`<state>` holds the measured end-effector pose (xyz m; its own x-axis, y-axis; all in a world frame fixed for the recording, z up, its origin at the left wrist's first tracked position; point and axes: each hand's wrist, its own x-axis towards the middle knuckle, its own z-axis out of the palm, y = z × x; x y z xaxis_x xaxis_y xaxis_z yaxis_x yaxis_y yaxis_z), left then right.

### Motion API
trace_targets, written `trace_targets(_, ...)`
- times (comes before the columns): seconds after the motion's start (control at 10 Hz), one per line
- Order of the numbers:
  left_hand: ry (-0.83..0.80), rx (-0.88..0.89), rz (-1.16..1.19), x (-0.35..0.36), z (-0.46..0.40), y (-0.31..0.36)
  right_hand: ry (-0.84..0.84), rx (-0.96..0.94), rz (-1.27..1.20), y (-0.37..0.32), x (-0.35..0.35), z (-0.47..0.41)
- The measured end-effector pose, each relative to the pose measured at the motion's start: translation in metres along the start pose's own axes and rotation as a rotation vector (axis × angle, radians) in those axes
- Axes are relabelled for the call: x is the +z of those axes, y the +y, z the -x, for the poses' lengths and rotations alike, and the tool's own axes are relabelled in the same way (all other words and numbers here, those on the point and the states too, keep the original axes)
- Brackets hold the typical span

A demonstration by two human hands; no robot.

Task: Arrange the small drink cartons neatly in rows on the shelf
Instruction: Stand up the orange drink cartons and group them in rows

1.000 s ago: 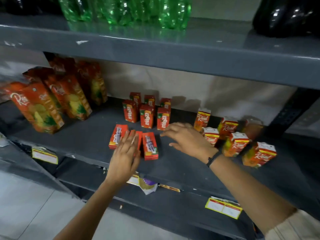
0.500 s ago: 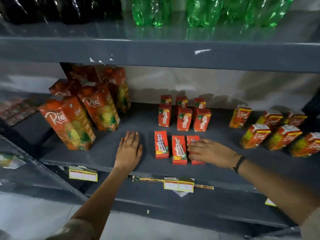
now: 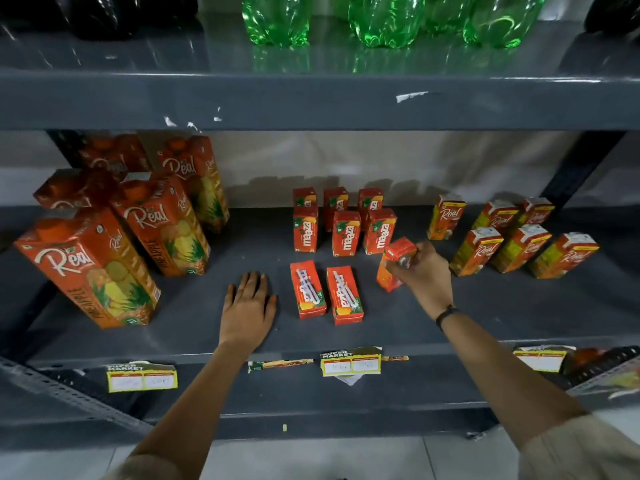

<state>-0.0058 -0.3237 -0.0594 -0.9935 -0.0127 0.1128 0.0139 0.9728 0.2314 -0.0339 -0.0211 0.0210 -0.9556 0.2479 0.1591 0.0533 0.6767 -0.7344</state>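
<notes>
Several small red Maaza cartons [image 3: 344,233] stand in two rows at the back middle of the grey shelf [image 3: 485,317]. Two more small cartons, one [image 3: 307,289] beside the other [image 3: 344,294], lie flat in front of them. My right hand [image 3: 420,271] grips a third small carton [image 3: 398,261] at its top and holds it tilted, half raised, just right of the standing rows. My left hand [image 3: 247,308] rests flat on the shelf, fingers spread, left of the lying cartons and touching none.
Tall Real pineapple cartons [image 3: 93,268] stand at the left. Small Real cartons [image 3: 519,245] cluster at the right. Green bottles [image 3: 381,19] sit on the shelf above. Price tags [image 3: 350,362] hang on the front edge.
My right hand has taken hold of the rightmost lying carton and tipped it up off the shelf. My left hand stays flat on the shelf. The view has shifted.
</notes>
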Motion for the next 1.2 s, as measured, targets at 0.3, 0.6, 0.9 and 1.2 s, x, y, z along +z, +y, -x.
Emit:
trace_targets(0.3,0.002,-0.012,0.013,-0.002,0.001,0.002,-0.083,0.132,0.497,-0.048,-0.024,-0.008)
trace_targets(0.6,-0.004,-0.006,0.01,-0.005,0.003,0.005,-0.394,0.068,0.545,-0.078,-0.03,-0.03)
trace_targets(0.9,-0.02,-0.001,-0.021,-0.006,0.004,0.007,-0.577,-0.435,0.784,-0.066,-0.038,-0.047)
trace_targets(1.2,-0.027,-0.003,-0.019,-0.007,0.005,0.006,-0.429,-0.876,0.843,-0.065,-0.035,-0.028)
